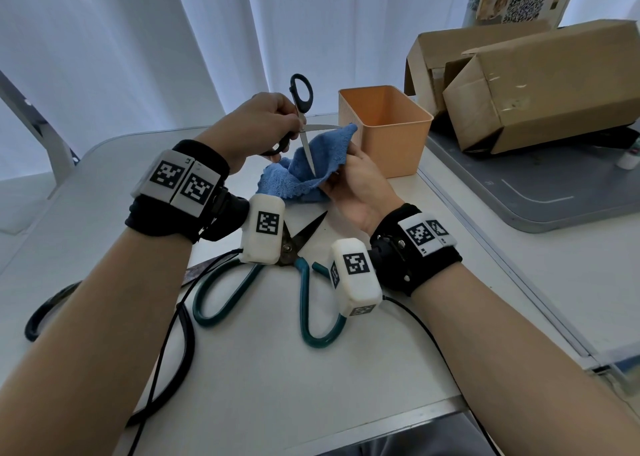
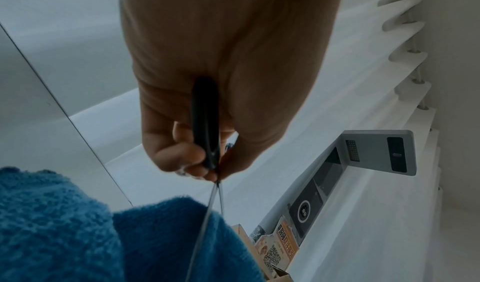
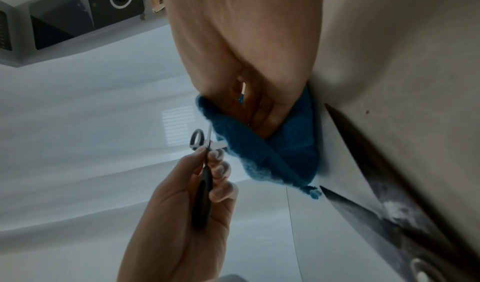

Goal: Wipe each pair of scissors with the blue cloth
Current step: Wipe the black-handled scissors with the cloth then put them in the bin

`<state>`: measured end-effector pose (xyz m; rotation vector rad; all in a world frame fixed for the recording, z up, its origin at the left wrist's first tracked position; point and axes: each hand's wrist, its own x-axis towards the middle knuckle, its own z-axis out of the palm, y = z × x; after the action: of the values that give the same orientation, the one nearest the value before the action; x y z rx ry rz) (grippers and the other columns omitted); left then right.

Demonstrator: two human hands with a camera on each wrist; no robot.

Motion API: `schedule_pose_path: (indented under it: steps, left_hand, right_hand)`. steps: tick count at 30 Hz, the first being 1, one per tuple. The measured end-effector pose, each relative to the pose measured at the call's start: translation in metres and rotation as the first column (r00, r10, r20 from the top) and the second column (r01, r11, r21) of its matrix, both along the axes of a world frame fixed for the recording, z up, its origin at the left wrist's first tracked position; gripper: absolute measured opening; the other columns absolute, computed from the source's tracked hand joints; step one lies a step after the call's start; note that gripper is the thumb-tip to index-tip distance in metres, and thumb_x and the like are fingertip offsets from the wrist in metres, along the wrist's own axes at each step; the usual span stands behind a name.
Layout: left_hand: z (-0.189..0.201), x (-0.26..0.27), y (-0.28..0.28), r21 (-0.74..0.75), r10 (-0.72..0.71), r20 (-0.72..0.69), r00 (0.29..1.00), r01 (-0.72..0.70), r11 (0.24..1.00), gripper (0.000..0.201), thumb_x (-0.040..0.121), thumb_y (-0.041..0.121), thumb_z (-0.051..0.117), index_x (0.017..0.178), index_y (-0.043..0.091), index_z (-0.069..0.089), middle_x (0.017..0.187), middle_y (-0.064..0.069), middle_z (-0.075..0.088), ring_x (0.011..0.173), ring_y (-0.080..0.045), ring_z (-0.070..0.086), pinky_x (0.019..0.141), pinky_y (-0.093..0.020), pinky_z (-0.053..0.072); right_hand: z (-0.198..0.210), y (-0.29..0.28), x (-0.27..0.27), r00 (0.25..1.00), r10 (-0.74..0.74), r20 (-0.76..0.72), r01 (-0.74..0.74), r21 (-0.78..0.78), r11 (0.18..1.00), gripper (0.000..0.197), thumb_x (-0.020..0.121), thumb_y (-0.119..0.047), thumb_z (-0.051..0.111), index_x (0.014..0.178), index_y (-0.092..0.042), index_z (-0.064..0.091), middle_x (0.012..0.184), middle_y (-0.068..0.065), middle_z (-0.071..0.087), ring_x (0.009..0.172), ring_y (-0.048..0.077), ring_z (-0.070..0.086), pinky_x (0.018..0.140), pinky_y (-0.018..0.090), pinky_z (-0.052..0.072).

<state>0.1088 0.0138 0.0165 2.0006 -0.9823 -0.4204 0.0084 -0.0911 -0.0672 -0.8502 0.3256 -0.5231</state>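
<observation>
My left hand point(image 1: 285, 126) grips a pair of black-handled scissors point(image 1: 300, 92), spread wide open above the table. One blade point(image 1: 309, 158) points down into the blue cloth point(image 1: 311, 168); the other runs right behind the cloth's top edge. My right hand point(image 1: 334, 178) holds the cloth from below, folded around that lower blade. In the left wrist view the left hand point(image 2: 197, 161) pinches the black handle point(image 2: 205, 122) above the cloth point(image 2: 78, 225). In the right wrist view the right hand point(image 3: 262, 112) holds the cloth point(image 3: 285, 149).
Large green-handled scissors point(image 1: 304, 296) lie open on the white table point(image 1: 311, 386) under my wrists. Another dark-handled pair point(image 1: 45, 313) lies at the left, partly hidden by my arm. An orange bin point(image 1: 388, 130) and cardboard boxes point(image 1: 519, 85) stand at the back right. Black cables point(image 1: 166, 351) cross the table.
</observation>
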Motion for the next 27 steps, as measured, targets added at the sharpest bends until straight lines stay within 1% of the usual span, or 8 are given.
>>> schedule_pose_path:
  steps: [6,11,14,16,17,20,23,27]
  left_hand:
    - [0.001,0.001,0.001,-0.009,0.008,-0.011,1.0,-0.008,1.0,0.007,0.099,0.013,0.053,0.103,0.01,0.058,0.078,0.0,0.054,0.061,-0.011,0.05,0.053,-0.022,0.046]
    - [0.0,-0.003,-0.001,-0.011,-0.018,-0.014,1.0,0.018,1.0,0.009,0.098,0.013,0.053,0.104,0.009,0.058,0.076,0.001,0.055,0.06,-0.01,0.049,0.049,-0.019,0.045]
    - [-0.001,-0.006,-0.003,-0.006,-0.038,-0.01,0.999,0.038,0.999,0.01,0.098,0.012,0.053,0.105,0.007,0.059,0.077,0.0,0.057,0.062,-0.011,0.05,0.049,-0.02,0.045]
    - [-0.002,-0.007,-0.004,0.004,-0.041,-0.005,0.999,0.041,0.999,0.011,0.098,0.012,0.053,0.106,0.007,0.059,0.08,-0.002,0.057,0.062,-0.011,0.051,0.05,-0.021,0.045]
    - [-0.003,-0.008,-0.005,0.01,-0.044,-0.002,0.999,0.044,0.999,0.011,0.098,0.012,0.053,0.106,0.007,0.059,0.082,-0.003,0.057,0.062,-0.011,0.051,0.05,-0.021,0.045]
    - [-0.005,-0.009,-0.006,0.02,-0.046,-0.004,0.999,0.046,0.999,0.007,0.099,0.012,0.053,0.103,0.008,0.057,0.083,-0.004,0.056,0.062,-0.011,0.05,0.049,-0.021,0.045]
    - [-0.005,-0.008,-0.005,0.032,-0.039,0.002,0.999,0.039,0.999,0.005,0.097,0.011,0.053,0.099,0.011,0.058,0.083,-0.003,0.057,0.064,-0.012,0.051,0.048,-0.021,0.046]
    - [-0.005,-0.008,-0.005,0.029,-0.039,0.002,0.999,0.039,0.999,0.005,0.098,0.011,0.053,0.1,0.009,0.057,0.087,-0.007,0.057,0.062,-0.011,0.05,0.046,-0.019,0.045]
  right_hand:
    - [-0.001,-0.002,0.0,0.999,0.027,0.031,-0.028,0.034,0.999,0.03,0.097,0.009,0.043,0.117,-0.011,0.053,0.069,0.006,0.068,0.059,0.013,0.065,0.058,0.023,0.057]
    - [-0.003,0.004,0.001,0.999,0.021,0.041,-0.021,0.015,1.0,0.013,0.098,0.002,0.048,0.106,-0.006,0.056,0.081,0.006,0.067,0.074,0.015,0.065,0.076,0.028,0.056]
    - [0.0,0.007,0.0,1.0,0.008,0.03,-0.007,-0.018,1.0,0.03,0.097,-0.001,0.052,0.127,0.003,0.052,0.109,0.018,0.065,0.104,0.03,0.063,0.104,0.045,0.047]
    - [-0.001,0.007,0.001,1.0,0.018,0.026,-0.017,-0.028,0.999,0.039,0.096,0.0,0.053,0.133,0.008,0.047,0.128,0.03,0.057,0.122,0.043,0.054,0.111,0.054,0.038]
    - [-0.002,0.007,0.001,1.0,0.022,0.021,-0.021,-0.033,0.999,0.039,0.095,0.001,0.054,0.133,0.008,0.048,0.131,0.031,0.054,0.125,0.045,0.051,0.111,0.056,0.037]
    - [-0.003,0.005,0.0,0.999,0.022,0.023,-0.021,-0.063,0.998,0.025,0.094,0.008,0.05,0.118,0.005,0.055,0.111,0.023,0.063,0.105,0.035,0.062,0.108,0.054,0.04]
    - [0.001,0.004,-0.003,0.998,0.056,0.037,-0.052,-0.101,0.994,0.024,0.092,0.014,0.043,0.097,-0.003,0.06,0.094,0.014,0.065,0.088,0.023,0.064,0.098,0.044,0.049]
    - [0.0,0.004,-0.003,0.997,0.06,0.039,-0.057,-0.066,0.996,0.022,0.094,0.012,0.045,0.094,-0.005,0.06,0.089,0.011,0.065,0.081,0.018,0.066,0.086,0.033,0.054]
